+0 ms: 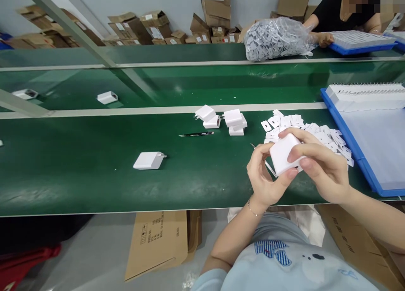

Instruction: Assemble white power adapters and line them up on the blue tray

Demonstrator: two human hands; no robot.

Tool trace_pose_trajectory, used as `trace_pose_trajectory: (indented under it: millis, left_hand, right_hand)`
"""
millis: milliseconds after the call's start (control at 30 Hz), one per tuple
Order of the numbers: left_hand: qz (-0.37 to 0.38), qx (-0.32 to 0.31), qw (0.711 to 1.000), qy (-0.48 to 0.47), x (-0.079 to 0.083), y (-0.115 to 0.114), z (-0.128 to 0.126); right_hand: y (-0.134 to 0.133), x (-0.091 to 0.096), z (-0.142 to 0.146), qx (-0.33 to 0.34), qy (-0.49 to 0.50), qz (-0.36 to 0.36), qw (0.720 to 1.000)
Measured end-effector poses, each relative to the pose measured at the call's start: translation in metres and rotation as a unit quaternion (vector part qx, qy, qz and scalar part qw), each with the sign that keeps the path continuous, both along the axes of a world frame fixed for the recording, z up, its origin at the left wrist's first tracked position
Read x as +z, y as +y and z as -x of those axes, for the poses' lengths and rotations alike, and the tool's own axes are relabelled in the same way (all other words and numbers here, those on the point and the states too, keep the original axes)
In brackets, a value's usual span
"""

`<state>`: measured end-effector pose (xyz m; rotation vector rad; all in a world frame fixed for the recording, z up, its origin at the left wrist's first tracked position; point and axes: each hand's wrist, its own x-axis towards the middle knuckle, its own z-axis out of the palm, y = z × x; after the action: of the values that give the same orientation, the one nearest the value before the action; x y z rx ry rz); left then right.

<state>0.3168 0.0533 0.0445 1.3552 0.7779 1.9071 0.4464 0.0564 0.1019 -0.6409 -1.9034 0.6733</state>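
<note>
My left hand (265, 177) and my right hand (322, 166) both grip one white charger block (282, 154) above the near edge of the green table (79, 181). Fingers of both hands wrap round it. Just behind my hands lies a pile of small white labels (303, 128). A thin tool tip pokes out at the left hand.
Another white charger (148, 160) lies to the left, black tweezers (196, 134) and several stacked chargers (221, 118) sit further back. A blue tray (357, 151) stands at right. Across the belt, a co-worker's hand (324, 39) rests by a plastic bag of parts (276, 38). Cardboard boxes line the wall.
</note>
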Motion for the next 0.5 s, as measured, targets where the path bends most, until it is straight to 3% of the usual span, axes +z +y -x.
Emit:
trace_pose_trajectory:
  millis: [67, 133, 233, 300, 400, 500]
  left_hand:
    - [0.024, -0.034, 0.999, -0.004, 0.003, 0.001, 0.005]
    - [0.083, -0.119, 0.989, -0.022, 0.006, 0.004, 0.011]
    - [0.199, -0.271, 0.938, -0.087, 0.009, 0.009, 0.013]
    - [0.249, -0.332, 0.9, -0.134, 0.011, 0.011, 0.005]
    - [0.305, -0.388, 0.857, -0.15, 0.012, 0.01, -0.01]
    - [0.353, -0.383, 0.849, -0.085, 0.014, 0.008, -0.01]
  right_hand:
    - [0.004, 0.003, -0.01, 0.019, -0.032, 0.017, 0.999]
    - [0.01, 0.003, -0.026, 0.044, -0.091, 0.043, 0.994]
    - [0.014, -0.005, -0.045, 0.001, -0.158, 0.095, 0.983]
    - [0.014, -0.015, -0.048, -0.032, -0.138, 0.148, 0.979]
    - [0.016, -0.025, -0.043, -0.024, -0.04, 0.202, 0.978]
    - [0.035, -0.016, -0.056, -0.109, 0.014, 0.182, 0.977]
